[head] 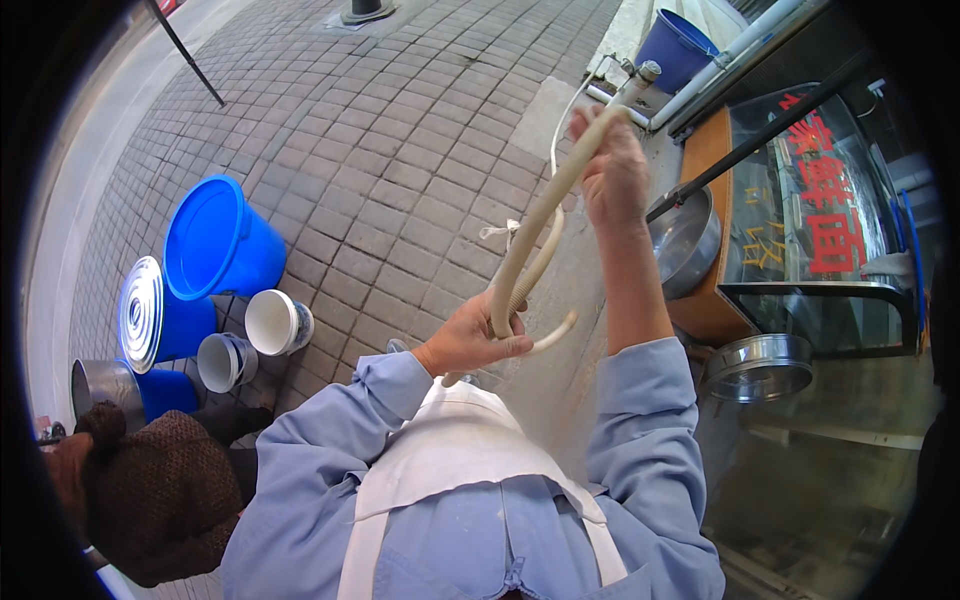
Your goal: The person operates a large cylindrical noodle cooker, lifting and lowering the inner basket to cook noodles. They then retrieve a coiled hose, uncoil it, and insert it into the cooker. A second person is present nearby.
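Observation:
A beige hose [532, 221] is gathered in loops in front of my body. My left hand [480, 330] grips the lower bends of the loops, with one short end [559, 334] curling out to its right. Farther up, my right hand [615, 169] is around the upper stretch of the same hose, its fingers blurred. Just beyond that hand stands a capped pale pipe [634, 86]. A thin white hose [559, 131] runs down from the tap area behind it, and a white tied strip [501, 229] hangs beside the loops.
Blue plastic tubs [240, 240], white buckets [274, 322] and a metal pot [105, 390] stand at left near a person in a brown knit garment [165, 487]. At right are a glass display case [795, 195] bearing writing, a steel basin [686, 244] and a round steel pan [757, 367].

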Action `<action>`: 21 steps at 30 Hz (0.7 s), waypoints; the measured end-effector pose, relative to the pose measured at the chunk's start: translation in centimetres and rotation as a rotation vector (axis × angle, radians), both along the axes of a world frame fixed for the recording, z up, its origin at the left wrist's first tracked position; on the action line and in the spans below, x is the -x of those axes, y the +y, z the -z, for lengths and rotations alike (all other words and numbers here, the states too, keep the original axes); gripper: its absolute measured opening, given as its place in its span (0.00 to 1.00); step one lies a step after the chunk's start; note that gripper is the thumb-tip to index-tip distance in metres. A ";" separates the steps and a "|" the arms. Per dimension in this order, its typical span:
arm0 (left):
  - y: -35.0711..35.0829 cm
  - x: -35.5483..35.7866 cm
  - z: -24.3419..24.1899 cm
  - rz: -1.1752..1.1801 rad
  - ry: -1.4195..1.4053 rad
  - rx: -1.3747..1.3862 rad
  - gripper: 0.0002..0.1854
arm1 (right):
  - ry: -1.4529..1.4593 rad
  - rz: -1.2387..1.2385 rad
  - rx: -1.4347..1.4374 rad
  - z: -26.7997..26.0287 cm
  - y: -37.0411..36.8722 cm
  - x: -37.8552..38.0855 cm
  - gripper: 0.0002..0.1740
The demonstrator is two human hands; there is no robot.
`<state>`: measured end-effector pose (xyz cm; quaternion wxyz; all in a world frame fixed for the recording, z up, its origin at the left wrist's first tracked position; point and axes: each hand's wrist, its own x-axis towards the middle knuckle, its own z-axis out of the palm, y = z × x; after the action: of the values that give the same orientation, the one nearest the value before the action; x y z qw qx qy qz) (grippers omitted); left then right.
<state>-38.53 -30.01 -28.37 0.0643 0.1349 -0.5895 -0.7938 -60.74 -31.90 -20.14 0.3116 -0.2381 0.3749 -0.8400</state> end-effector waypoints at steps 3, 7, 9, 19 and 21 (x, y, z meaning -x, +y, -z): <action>0.0 0.4 -2.0 -0.090 0.056 -0.085 0.23 | 0.054 -0.197 -0.209 3.3 2.7 -0.3 0.26; -0.4 2.2 -3.3 -0.160 0.086 -0.193 0.19 | 0.324 -0.034 -0.485 7.8 8.2 -3.3 0.31; -0.5 3.6 -3.2 -0.267 0.115 -0.356 0.17 | 0.533 0.138 -0.641 8.8 11.3 -5.2 0.33; -1.3 6.1 -2.8 -0.280 0.077 -0.544 0.18 | 0.089 -0.480 -0.568 6.7 15.5 -14.0 0.11; -0.9 5.7 -2.8 -0.199 0.116 -0.535 0.23 | 0.066 -0.467 -0.451 5.5 15.1 -13.2 0.10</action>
<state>-44.27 -30.94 -25.62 0.1373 0.1587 -0.3387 -0.9172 -47.52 -16.79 -25.64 0.5284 -0.2698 0.4965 -0.6336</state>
